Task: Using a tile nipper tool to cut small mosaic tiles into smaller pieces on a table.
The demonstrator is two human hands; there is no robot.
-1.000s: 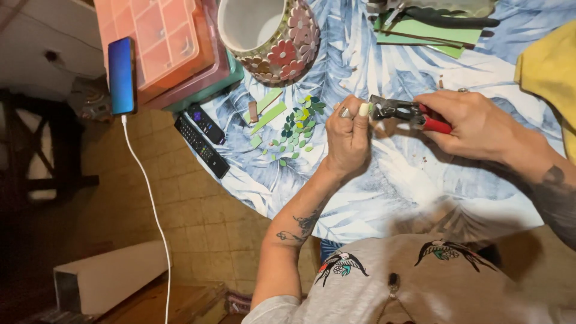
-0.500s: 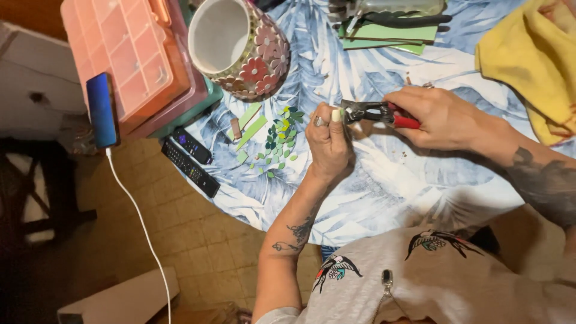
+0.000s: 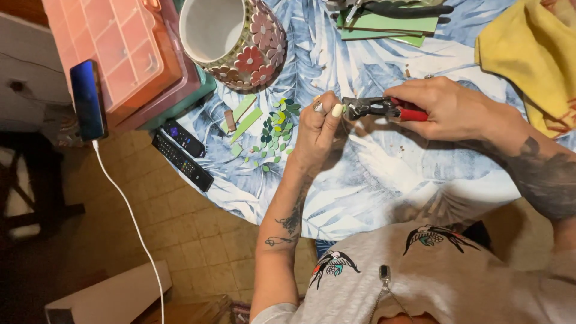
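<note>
left hand (image 3: 319,129) pinching small piece — right hand (image 3: 447,108) gripping red-handled nippers (image 3: 384,108)

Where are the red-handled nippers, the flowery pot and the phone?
Red-handled nippers (image 3: 384,108), head view, on the metal middle.
Flowery pot (image 3: 255,57), head view, on its mosaic side.
Phone (image 3: 87,99), head view, on its screen.

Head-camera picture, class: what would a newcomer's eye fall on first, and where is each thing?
At the centre, the left hand pinches a small pale tile piece against the jaws of red-handled metal nippers gripped by the right hand. Beside the left hand lies a scatter of small green tile chips on the round table's blue leaf-print cloth. At the top stands a flower-patterned mosaic pot.
</note>
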